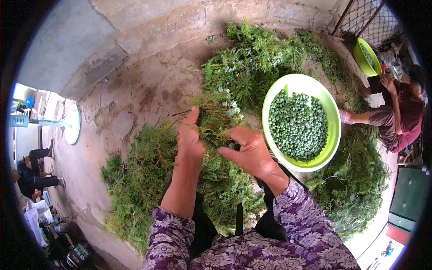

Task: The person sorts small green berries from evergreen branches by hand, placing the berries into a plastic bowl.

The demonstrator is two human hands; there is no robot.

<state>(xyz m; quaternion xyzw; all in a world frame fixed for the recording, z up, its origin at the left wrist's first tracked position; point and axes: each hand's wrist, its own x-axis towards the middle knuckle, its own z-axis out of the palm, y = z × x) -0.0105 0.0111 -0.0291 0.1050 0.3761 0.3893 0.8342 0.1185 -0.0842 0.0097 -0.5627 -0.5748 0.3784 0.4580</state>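
My left hand [190,137] is closed around the stem of a green sprig [211,114], whose brown cut end sticks out to the left near the fingertips. To its right my right hand [247,150] has its thumb and index finger apart beside the sprig's leaves; whether a berry is between them is too small to tell. A green basin [336,135] with many small green berries [298,126] stands just right of my right hand. Piles of leafy branches [144,166] lie below and left of my hands, and another berry-bearing pile [252,58] lies beyond them.
At the right sits a person [407,103] beside a second green basin [366,58]. Another person [36,175] sits at the far left near a pedestal fan [73,124]. More branches [351,184] lie right of the near basin, and a stone wall [180,22] runs behind.
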